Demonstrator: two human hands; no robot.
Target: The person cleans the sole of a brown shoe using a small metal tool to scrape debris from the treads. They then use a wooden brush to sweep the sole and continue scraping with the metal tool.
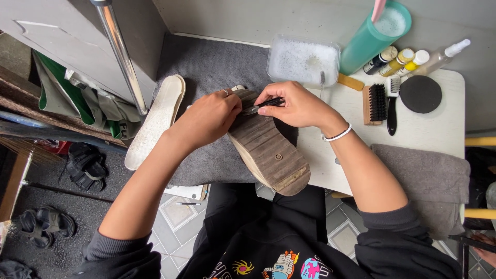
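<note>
Counter (444, 129) was white, small, its near-left part covered by a grey towel (206, 67) that padded the work and likely caught drips. Shoe (268, 147) lay sole-up across the towel's near edge, heel overhanging toward the person's lap, toe pointing at the counter's back; sole up put the ribbed tread in reach. Left hand (209, 119) was clamped over the toe end, fingers wrapped on the shoe, apparently to steady it. Right hand (297, 106) had its grip pinched on a thin dark tool (263, 105), tip laid into the tread grooves near the toe; couldn't tell whether it was a pick or a small brush, fingers covered most of it. White insole (157, 119) lay apart on the towel's left edge, out of the shoe. Clear tray of suds (304, 61) sat at the back edge, just behind the hands, a small brush leaning at its right side. Teal bottle (372, 36) stood at the back right, top cut off by the frame. Wooden bristle brush (374, 103), black round pad (420, 94) and small bottles (398, 59) were grouped at the right back corner, in the right hand's reach. Second grey cloth (423, 175) hung off the counter's near-right edge. Shoe's upper was hidden underneath.
</note>
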